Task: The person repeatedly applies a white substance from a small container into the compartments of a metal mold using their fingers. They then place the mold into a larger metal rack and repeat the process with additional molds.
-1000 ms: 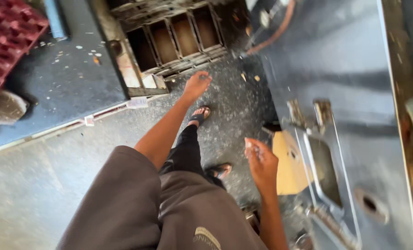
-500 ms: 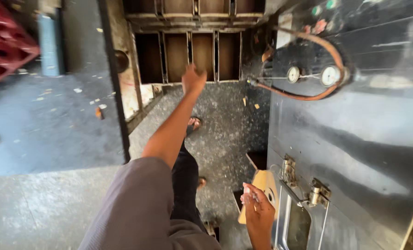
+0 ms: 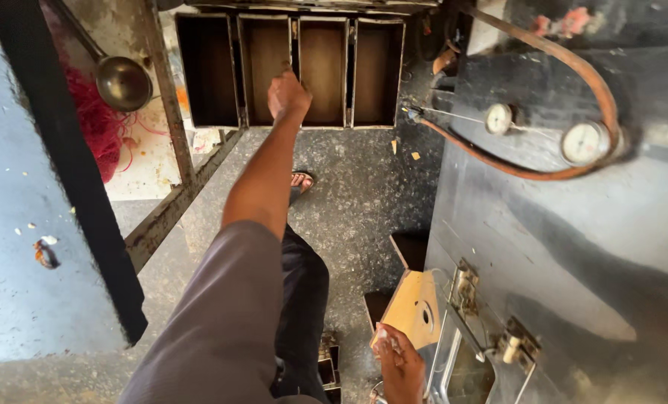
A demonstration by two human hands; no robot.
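The biggest risk sits at the far end of the floor, where the left hand (image 3: 287, 96) reaches down to a set of four joined metal baking tins (image 3: 293, 69). The hand is curled over the edge between the second and third tins, its knuckles bunched; the fingers look closed on the rim, though the fingertips are hidden, so I cannot tell how firm the hold is. A strap of four tins is long and awkward for a grip at one point, so my guess is that it would tip or swing if lifted from there, and a corner could knock the metal frame (image 3: 171, 127) on the left or drop near the sandalled foot (image 3: 299, 182) just below it. If the tins are warm, a bare hand is also at risk, but nothing shows their heat.

The tins themselves look well used: dark outside walls, brown stained insides, all four empty and standing open side up in a row at the top edge of the floor. A ladle (image 3: 122, 81) hangs left of them, beyond the frame.

To the right, the orange hose (image 3: 543, 170) and the two round gauges (image 3: 585, 142) on the dark metal cabinet (image 3: 573, 247) lie close to any swing in that direction. The right hand (image 3: 401, 363) is low at the bottom edge, by a tan flap (image 3: 415, 310) at the cabinet's hinged door; its fingers seem loosely together, and whether it holds anything I cannot tell.
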